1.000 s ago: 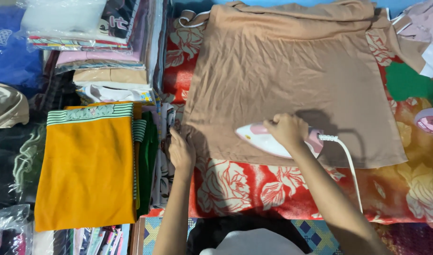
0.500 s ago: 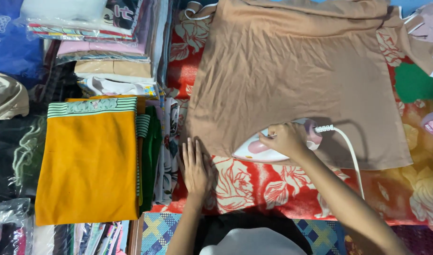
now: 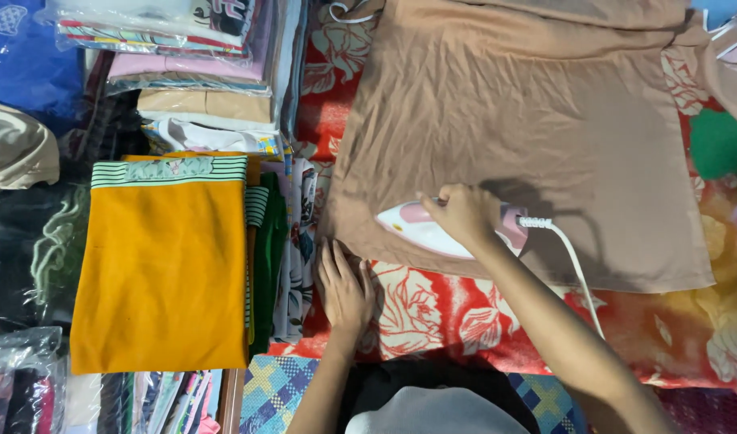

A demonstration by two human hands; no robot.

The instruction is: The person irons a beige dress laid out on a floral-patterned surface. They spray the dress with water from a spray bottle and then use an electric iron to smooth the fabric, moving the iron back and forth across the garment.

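View from above, looking down at a person's two bare hands working on a red floral blanket (image 3: 433,321) spread flat. A large tan-brown garment (image 3: 529,120) lies on the blanket, covering most of its upper and middle area, with light wrinkles across the cloth.

The right hand (image 3: 465,215) has its grip closed around the handle of a white and pink clothes iron (image 3: 423,229). The iron rests on the garment close to its lower left corner, tip pointing left. A white cord (image 3: 573,261) leaves the back of the iron on the right and curves down across the garment's lower hem onto the blanket.

The left hand (image 3: 344,285) lies flat, palm down, fingers together and pointing away from the person; its grip is open and holds nothing. It presses on the blanket just below the garment's lower left corner, fingertips at or touching the cloth edge, near the iron's tip.

Beside the blanket's left edge sits a folded orange cloth (image 3: 159,273) with a green and white striped band at its top. Between it and the blanket are folded green and patterned cloths (image 3: 272,249). Above the orange cloth is a stack of folded clothes (image 3: 199,88), some in clear plastic wrap. A dark bundle (image 3: 30,241) lies at the far left.
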